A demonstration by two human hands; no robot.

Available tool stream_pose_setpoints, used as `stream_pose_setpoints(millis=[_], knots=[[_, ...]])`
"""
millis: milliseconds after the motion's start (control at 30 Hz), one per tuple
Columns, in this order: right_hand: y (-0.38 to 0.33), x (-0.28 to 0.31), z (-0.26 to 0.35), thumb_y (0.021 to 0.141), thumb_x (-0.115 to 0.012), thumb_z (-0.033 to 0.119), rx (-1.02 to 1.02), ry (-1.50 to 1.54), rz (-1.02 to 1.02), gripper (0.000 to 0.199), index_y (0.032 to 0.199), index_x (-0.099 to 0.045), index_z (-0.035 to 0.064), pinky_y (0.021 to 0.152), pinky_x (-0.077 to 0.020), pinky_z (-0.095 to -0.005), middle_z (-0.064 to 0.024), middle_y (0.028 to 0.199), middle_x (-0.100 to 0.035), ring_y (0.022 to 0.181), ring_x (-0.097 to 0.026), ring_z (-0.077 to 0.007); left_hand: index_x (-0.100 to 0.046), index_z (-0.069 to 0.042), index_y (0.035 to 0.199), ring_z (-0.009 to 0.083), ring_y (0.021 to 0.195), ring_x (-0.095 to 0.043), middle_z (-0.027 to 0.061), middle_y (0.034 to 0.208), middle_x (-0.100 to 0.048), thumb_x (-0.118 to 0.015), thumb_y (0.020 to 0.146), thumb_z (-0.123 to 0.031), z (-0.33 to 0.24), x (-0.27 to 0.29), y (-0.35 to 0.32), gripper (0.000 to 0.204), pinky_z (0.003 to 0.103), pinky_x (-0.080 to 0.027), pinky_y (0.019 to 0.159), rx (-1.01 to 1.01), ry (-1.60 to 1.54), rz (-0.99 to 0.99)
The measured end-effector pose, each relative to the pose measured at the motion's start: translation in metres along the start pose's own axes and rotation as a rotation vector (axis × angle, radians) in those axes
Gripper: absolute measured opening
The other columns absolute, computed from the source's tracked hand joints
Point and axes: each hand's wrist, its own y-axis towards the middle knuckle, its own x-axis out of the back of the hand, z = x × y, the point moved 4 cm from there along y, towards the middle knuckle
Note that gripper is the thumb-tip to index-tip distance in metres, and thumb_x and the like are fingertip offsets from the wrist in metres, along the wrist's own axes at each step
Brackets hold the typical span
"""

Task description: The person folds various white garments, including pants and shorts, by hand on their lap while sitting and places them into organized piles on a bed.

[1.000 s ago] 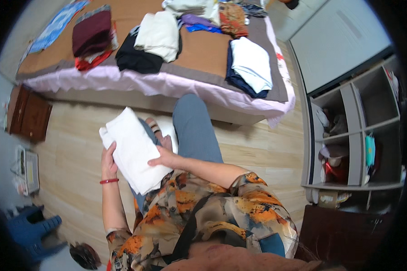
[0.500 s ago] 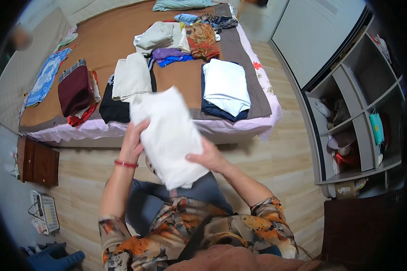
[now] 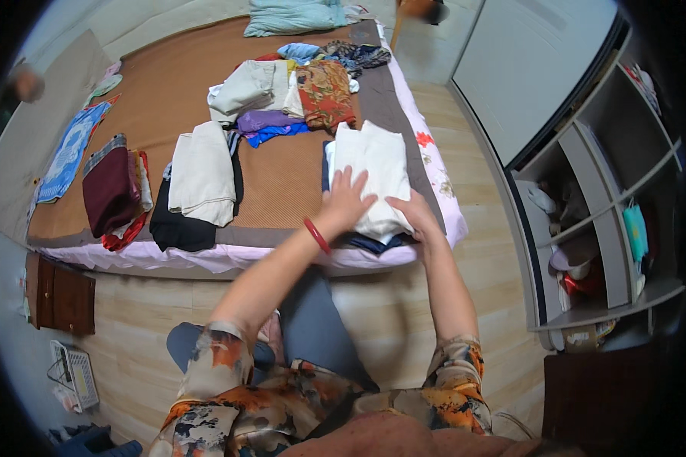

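A folded white garment (image 3: 373,171) lies on the stack at the bed's near right corner, with dark navy cloth (image 3: 373,244) showing beneath it. My left hand (image 3: 344,204), a red bangle at its wrist, rests on the garment's left side, open with fingers spread. At the right edge, my right hand (image 3: 419,216) has its thumb on top of the garment and its fingers along the side, partly hidden. Left of this stack sits a folded cream garment (image 3: 202,175) on black cloth (image 3: 183,230). Farther left is a pile topped by a maroon folded garment (image 3: 114,190).
More clothes lie mid-bed: a light grey garment (image 3: 251,87), a rust patterned cloth (image 3: 325,95) and purple cloth (image 3: 263,122). A blue patterned cloth (image 3: 72,152) is at the left edge. Open shelving (image 3: 587,183) stands right; a brown cabinet (image 3: 61,293) and white basket (image 3: 80,373) stand left.
My hands have carried the white garment forward and right from in front of my body onto the right-hand stack. My left hand has gone from holding it to lying spread on it.
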Motion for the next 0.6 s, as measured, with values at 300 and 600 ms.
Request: stream_pose_setpoints(millis=[300, 600], knots=[[0.015, -0.016, 0.111, 0.087, -0.055, 0.038, 0.847, -0.861, -0.447, 0.052, 0.123, -0.052, 0.0011, 0.098, -0.0357, -0.0436, -0.0236, 0.122, -0.051, 0.117, -0.045, -0.0373, -0.034, -0.015, 0.141, 0.0388, 0.135, -0.022, 0.022, 0.145, -0.025, -0.044, 0.089, -0.048, -0.002, 0.004, -0.022, 0.062, 0.053, -0.029, 0.101, 0.038, 0.024, -0.061], [0.109, -0.076, 0.027, 0.089, -0.04, 0.054, 0.324, -1.303, -0.128, 0.062, 0.141, -0.034, 0.0208, 0.106, -0.012, -0.0612, -0.0106, 0.148, -0.026, 0.138, -0.02, -0.0308, -0.044, -0.012, 0.133, 0.0352, 0.132, -0.03, 0.0175, 0.14, -0.036, -0.049, 0.088, -0.047, 0.046, 0.004, -0.051, 0.057, 0.051, -0.029, 0.101, -0.186, -0.045, -0.135]])
